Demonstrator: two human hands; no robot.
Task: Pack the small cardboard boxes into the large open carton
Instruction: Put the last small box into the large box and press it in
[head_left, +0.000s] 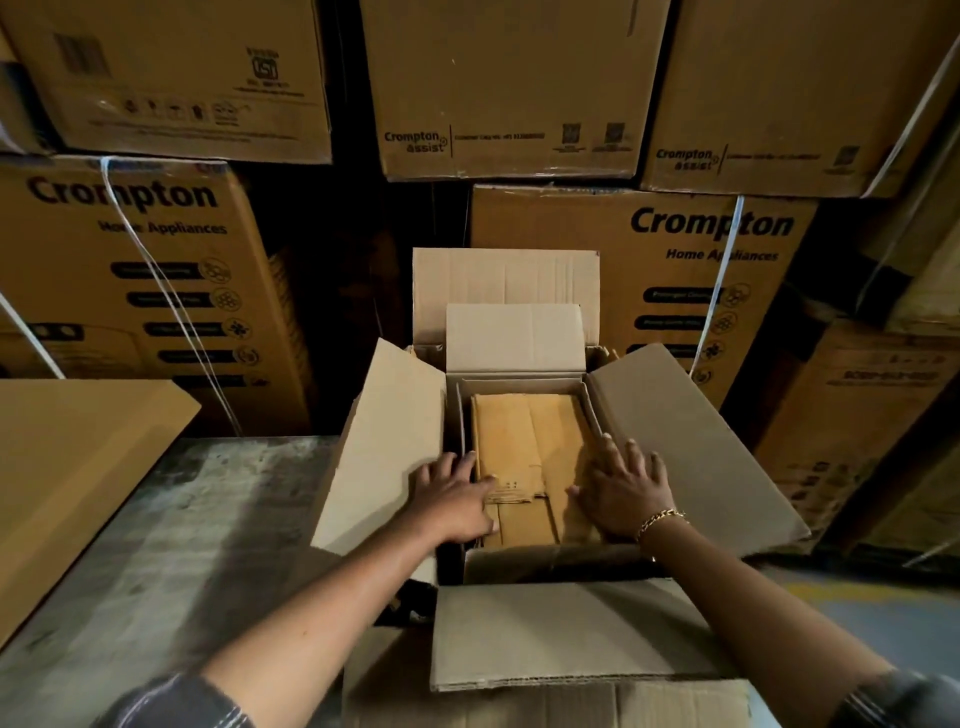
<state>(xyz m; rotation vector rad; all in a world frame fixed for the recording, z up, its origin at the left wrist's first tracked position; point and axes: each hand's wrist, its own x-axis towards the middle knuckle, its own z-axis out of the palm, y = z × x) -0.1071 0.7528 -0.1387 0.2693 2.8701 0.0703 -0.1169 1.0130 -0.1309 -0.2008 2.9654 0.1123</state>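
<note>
Now both hands lie flat with straight, spread fingers, gripping nothing. The left hand (457, 493) presses the left side and the right hand (621, 491) the right side of the small yellow-brown cardboard boxes (524, 441), which lie inside the large open brown cardboard carton (691, 441). A gold chain bracelet (662, 519) circles the right wrist. The carton's four flaps stand outward, and a paler inner cardboard flap (514, 338) rises at its far edge. Close behind, tall printed "Crompton" cartons (711, 270) with white straps are stacked. A flat tan cardboard sheet (78, 467) lies at the left on the worn grey floor (182, 519). The hands cover the small boxes' near ends, so their number is unclear. Their long axis runs from the carton's near edge to its far edge, away from the person.
</note>
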